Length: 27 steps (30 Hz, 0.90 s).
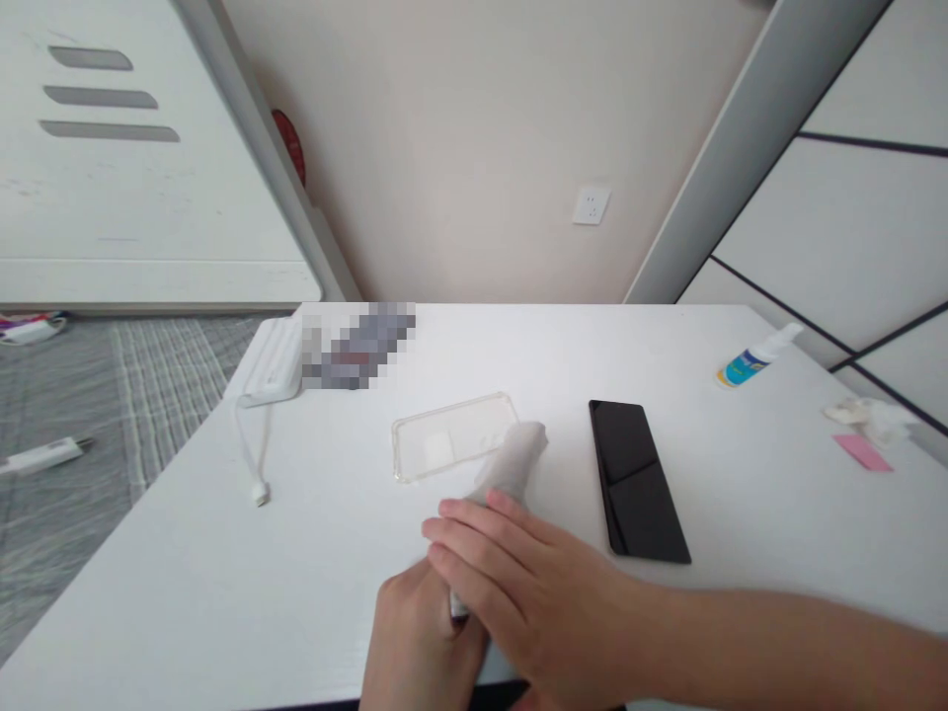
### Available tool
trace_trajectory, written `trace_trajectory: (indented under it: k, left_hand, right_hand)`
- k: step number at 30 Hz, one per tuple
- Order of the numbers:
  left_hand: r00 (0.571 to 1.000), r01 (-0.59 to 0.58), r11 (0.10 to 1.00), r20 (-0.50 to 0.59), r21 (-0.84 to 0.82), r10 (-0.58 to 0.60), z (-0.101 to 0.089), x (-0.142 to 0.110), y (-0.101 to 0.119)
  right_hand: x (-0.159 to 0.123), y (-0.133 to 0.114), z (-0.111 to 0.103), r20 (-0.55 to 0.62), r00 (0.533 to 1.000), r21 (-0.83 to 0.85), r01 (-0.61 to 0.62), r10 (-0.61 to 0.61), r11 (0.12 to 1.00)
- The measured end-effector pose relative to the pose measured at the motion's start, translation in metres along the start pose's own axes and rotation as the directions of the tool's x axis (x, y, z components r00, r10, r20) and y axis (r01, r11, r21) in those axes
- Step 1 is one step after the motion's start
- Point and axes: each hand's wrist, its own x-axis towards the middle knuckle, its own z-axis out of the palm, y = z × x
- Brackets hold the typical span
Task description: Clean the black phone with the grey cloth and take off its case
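Over the near part of the white tabletop (259,612): one whitish, elongated, soft-looking item (520,459), which the left hand (419,632) clasps in a closed grip. The right hand (548,602) lies across, fingers together; its hold cannot be told. Beyond: one clear rectangular plastic case (444,434). Right: one black rectangular phone (638,481).
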Motion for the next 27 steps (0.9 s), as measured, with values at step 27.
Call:
trace_trajectory:
  k: [27]
  left_hand:
    - [1.000,-0.010,1.000,0.020,0.011,0.010,-0.001,0.002,0.001]
  right_hand:
    - [0.000,0.027,-0.013,0.010,0.966,-0.010,-0.259,0.259,0.966]
